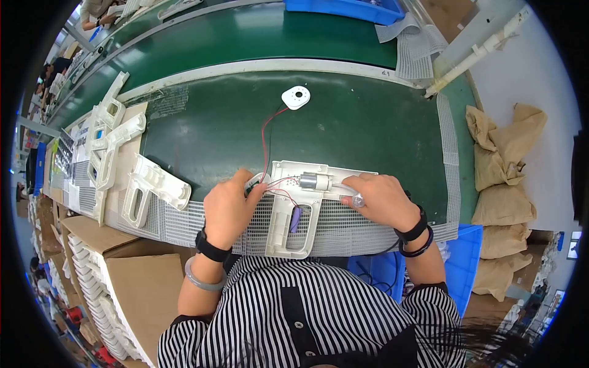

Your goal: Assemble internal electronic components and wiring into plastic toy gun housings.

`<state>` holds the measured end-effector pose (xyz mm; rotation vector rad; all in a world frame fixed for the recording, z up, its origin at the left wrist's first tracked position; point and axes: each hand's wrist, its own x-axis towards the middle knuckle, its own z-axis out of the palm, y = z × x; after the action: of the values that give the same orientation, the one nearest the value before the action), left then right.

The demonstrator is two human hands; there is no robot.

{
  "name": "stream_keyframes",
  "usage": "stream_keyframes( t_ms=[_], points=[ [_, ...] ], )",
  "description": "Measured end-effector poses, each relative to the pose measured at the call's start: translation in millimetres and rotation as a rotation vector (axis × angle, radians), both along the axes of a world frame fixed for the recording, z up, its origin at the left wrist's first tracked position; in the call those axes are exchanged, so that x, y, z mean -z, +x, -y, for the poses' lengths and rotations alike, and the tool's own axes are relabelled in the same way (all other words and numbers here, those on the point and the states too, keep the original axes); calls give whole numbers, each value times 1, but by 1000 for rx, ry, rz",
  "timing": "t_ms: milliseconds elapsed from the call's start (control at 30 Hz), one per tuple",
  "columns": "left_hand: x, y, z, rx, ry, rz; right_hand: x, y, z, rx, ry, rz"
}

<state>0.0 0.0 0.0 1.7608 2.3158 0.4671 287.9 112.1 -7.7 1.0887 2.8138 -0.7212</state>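
White shell point(279, 224) lying between the hands.
Left hand point(230, 205) pinches a small part point(256, 181), perhaps round, just left of it; right hand point(385, 199) pinches a clear tube point(358, 199) by the motor point(314, 181).

Open white shell point(280, 221) lies on green surface point(368, 132), handle toward me. My left hand point(230, 208) pinches small white rounded part point(256, 179) just left of shell. My right hand point(385, 200) grips clear piece point(358, 200) at shell's right end. Silver motor point(314, 181) sits in shell's upper part; purple cylinder point(296, 219) at shell's handle. White plate point(288, 98) with dark hole lies beyond shell, on red wire point(264, 135). White half-piece point(161, 182) left of shell. Mesh mat point(343, 239) under shell's near end. Blue bin point(461, 257) right of shell, closer to me; brown bags point(506, 205) farther right of shell.
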Motion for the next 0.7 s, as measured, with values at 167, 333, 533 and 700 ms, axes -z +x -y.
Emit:
stream_keyframes(
  t_ms=[167, 333, 533, 700],
  points=[
    [-7, -6, 0, -20, -132, 292, 6, 7, 4, 31, 42, -101],
    [2, 15, -2, -67, 41, 566, 11, 11, 10, 72, 63, -187],
    [32, 23, 0, -89, 143, 85, 16, 10, 11, 93, 75, -214],
    [31, 32, 0, -94, 172, 34, 20, 11, 12, 103, 142, -293]
  ],
)
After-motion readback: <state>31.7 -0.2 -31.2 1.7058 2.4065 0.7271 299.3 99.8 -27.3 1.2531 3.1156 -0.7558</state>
